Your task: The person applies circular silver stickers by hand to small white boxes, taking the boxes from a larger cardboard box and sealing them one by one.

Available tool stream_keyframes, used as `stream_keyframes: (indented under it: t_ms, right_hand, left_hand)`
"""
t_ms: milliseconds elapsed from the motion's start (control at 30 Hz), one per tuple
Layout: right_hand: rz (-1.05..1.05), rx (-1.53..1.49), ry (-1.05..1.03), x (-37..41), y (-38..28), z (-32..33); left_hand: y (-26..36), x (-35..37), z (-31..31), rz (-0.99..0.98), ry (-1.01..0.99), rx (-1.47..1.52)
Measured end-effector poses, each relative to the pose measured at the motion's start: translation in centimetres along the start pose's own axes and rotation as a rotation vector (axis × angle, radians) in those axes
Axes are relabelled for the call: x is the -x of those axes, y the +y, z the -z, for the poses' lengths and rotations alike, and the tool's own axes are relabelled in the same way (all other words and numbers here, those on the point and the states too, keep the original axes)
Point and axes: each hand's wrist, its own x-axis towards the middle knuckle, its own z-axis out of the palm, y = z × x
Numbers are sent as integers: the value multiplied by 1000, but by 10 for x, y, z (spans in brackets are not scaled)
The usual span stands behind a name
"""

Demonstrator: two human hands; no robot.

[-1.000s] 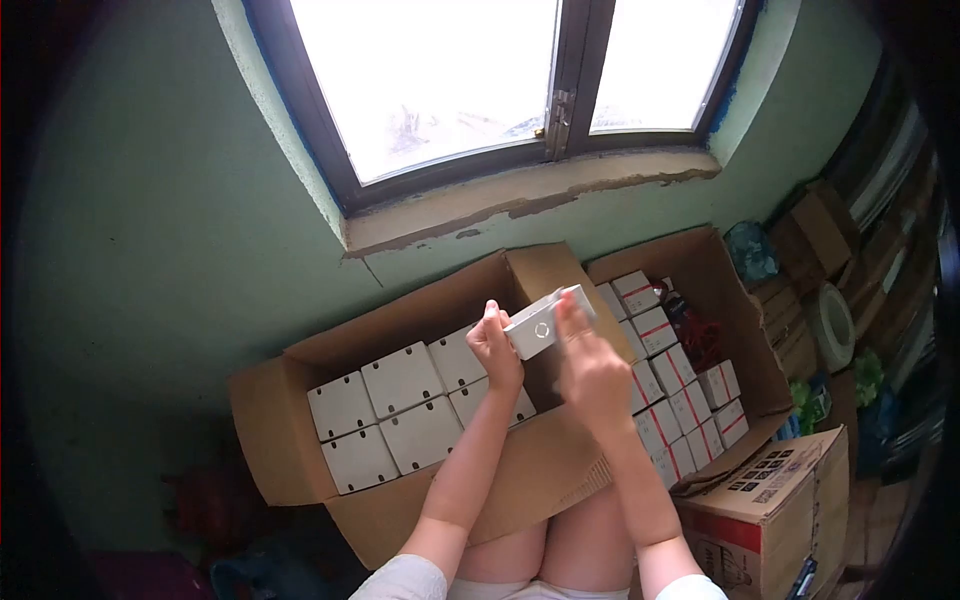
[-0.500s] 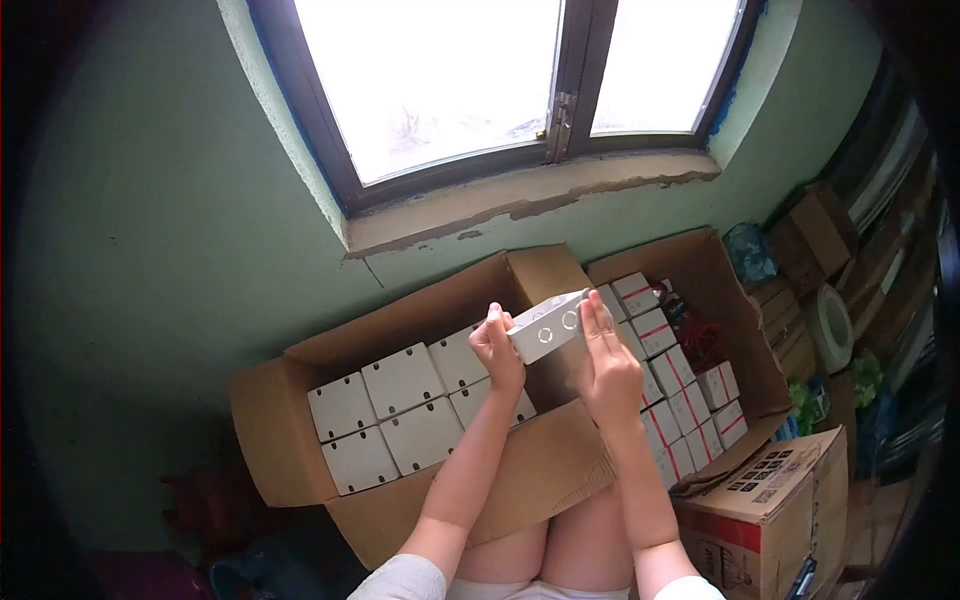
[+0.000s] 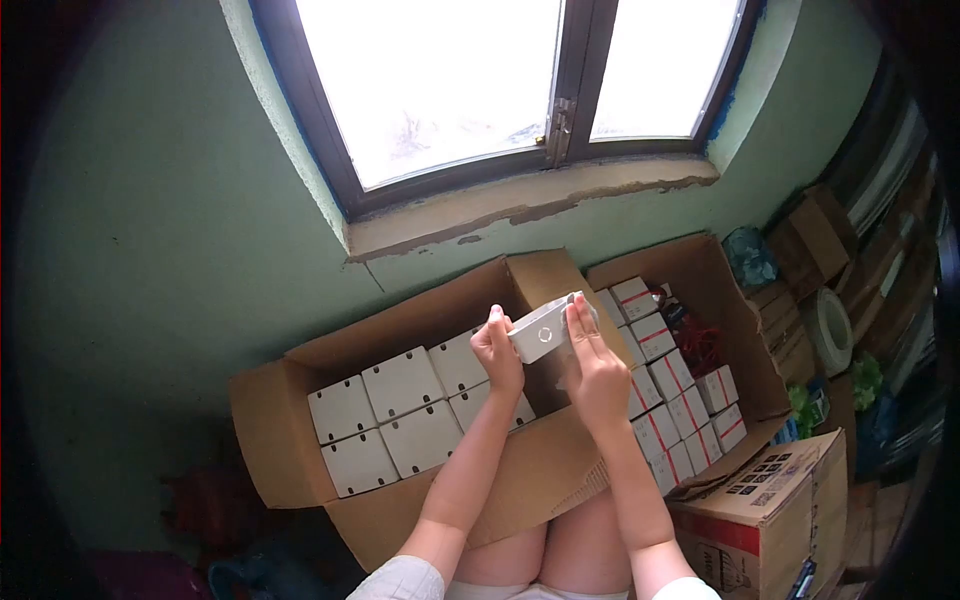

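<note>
A white electrical junction box (image 3: 541,336) with round knockouts in its side is held up over the cartons, tilted. My left hand (image 3: 498,350) grips its left end, thumb raised along the edge. At the other end my right hand (image 3: 598,375) is against the box, its straight fingers pressed together over the side and the thumb hidden. A pale blurred patch shows below the right fingers; I cannot make out what it is. Beneath, an open carton (image 3: 270,435) holds several white boxes (image 3: 402,388) with dark corner slots, set in rows.
To the right, another open carton (image 3: 745,330) contains several small white boxes (image 3: 688,408) with red stripes and some red cord (image 3: 703,345). A closed printed carton (image 3: 765,500) stands nearer me. Behind are a green wall (image 3: 150,220) and a window (image 3: 430,90).
My right hand has slid left along the junction box, and its fingers now cover the knockout at that end. The left hand keeps its grip almost in place.
</note>
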Motion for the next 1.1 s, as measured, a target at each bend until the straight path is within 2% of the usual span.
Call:
stream_keyframes:
  t_ms: [233, 300, 367, 400, 500, 633, 733, 833, 933, 967, 1033, 1100]
  right_hand:
    - [182, 19, -211, 19, -29, -3]
    - [156, 23, -207, 13, -18, -2]
    - [25, 66, -59, 1, -6, -3]
    - [28, 96, -18, -3, -2, -4]
    - [-1, 125, -77, -1, -15, -5]
    - [187, 107, -185, 14, -39, -11]
    - [136, 131, -163, 6, -29, -7]
    - [34, 194, -27, -8, -6, -8]
    - [61, 188, -36, -4, -8, -16]
    - [100, 209, -94, 2, -15, -17]
    - [144, 171, -344, 11, -37, -6]
    - [155, 168, -348, 14, -38, -7]
  left_hand:
    - [-4, -6, 6, 51, 8, 83]
    - [-4, -5, 3, 30, 12, 25]
    - [-4, -2, 2, 31, 2, -6]
    - [-4, -1, 2, 31, -7, -39]
    - [-10, -2, 4, 24, -18, 15]
    - [-11, -5, 5, 68, 58, 65]
    - [-14, -6, 6, 78, 26, 49]
    - [-7, -2, 3, 53, -19, -52]
    - [-6, -1, 0, 88, -9, -8]
    - [-11, -3, 3, 87, -8, -3]
    - [-18, -9, 8, 76, -15, 61]
    - [-15, -9, 9, 59, -36, 42]
